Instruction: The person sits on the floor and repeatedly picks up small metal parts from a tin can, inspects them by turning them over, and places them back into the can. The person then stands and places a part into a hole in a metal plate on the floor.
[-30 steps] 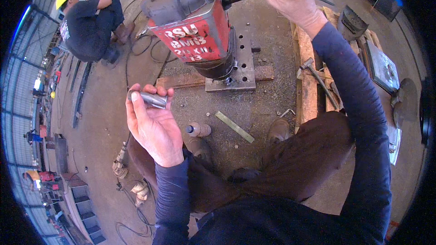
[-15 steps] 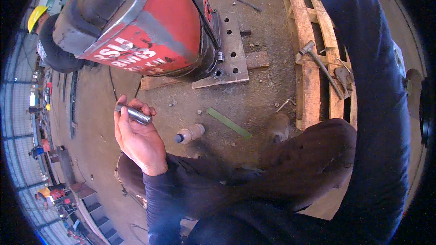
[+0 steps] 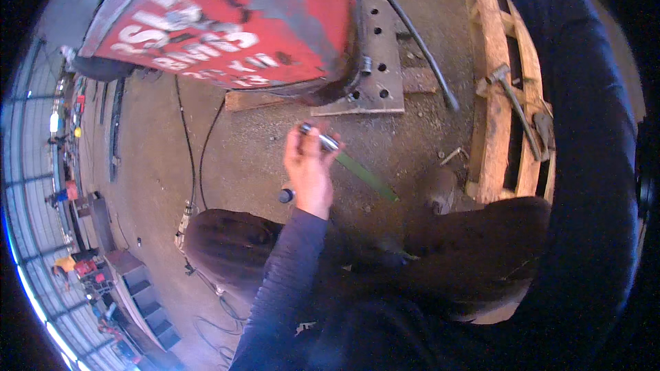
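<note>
My left hand [image 3: 309,175] is closed around a short, shiny metal cylinder [image 3: 328,142], gripping it between thumb and fingers. The cylinder is slightly blurred. It is held above the floor, in front of a worn red machine housing [image 3: 289,20] with white lettering. Beneath the housing lies a thick metal plate [image 3: 385,96] with several round holes. My right arm [image 3: 584,130] reaches up along the right side and leaves the picture at the top, so my right hand is out of sight.
A wooden pallet [image 3: 491,144] stands at right, with a hammer [image 3: 515,106] on it. A green strip [image 3: 368,178] and a bottle with a dark cap [image 3: 286,196], partly hidden by my hand, are on the floor. A dark bar [image 3: 419,38] slants beside the plate. Cables [image 3: 185,137] run at left.
My left hand has moved right and slightly up with the metal cylinder, now covering part of the bottle. The view has shifted, and the red housing looks larger and closer.
</note>
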The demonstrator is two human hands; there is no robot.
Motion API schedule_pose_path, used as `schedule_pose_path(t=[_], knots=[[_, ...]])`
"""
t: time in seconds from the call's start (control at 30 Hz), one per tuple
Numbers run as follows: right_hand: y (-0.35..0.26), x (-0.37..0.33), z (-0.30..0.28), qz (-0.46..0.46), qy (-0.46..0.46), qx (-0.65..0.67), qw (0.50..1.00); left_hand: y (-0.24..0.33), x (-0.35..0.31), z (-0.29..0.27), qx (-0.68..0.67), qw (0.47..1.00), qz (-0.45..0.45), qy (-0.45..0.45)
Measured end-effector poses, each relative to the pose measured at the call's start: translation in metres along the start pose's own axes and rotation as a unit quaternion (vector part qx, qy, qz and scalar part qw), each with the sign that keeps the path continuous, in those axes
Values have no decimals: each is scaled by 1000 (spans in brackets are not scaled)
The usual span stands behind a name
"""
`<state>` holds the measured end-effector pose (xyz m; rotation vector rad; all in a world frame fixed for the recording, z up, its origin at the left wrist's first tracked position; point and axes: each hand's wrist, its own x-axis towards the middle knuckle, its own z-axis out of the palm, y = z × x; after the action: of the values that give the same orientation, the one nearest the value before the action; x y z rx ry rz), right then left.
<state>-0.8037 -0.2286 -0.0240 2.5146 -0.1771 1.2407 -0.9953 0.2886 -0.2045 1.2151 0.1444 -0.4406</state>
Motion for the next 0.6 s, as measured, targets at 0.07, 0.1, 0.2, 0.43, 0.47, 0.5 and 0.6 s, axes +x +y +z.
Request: schedule_pose_path(t=[0.07, 0.1, 0.2, 0.43, 0.47, 0.5, 0.6], knots=[[10, -51, 48, 46, -32, 127, 990, -12, 3, 1, -19, 999, -30, -18], [16, -73, 71, 70, -46, 199, 976, -15, 7, -2, -36, 998, -41, -33], [27, -141, 137, 136, -95, 406, 899, -17, 14, -9, -42, 995, -43, -81], [21, -238, 157, 191, -303, 522, 774, -8, 22, -2, -25, 991, -42, -122], [-16, -238, 146, 207, -345, 513, 758, -6, 21, -10, -19, 993, -34, -108], [-57, -242, 125, 237, -387, 513, 728, -3, 18, -16, -6, 995, -23, -94], [-101, -245, 34, 319, -510, 507, 617, 1, 16, -17, 6, 994, 2, -105]])
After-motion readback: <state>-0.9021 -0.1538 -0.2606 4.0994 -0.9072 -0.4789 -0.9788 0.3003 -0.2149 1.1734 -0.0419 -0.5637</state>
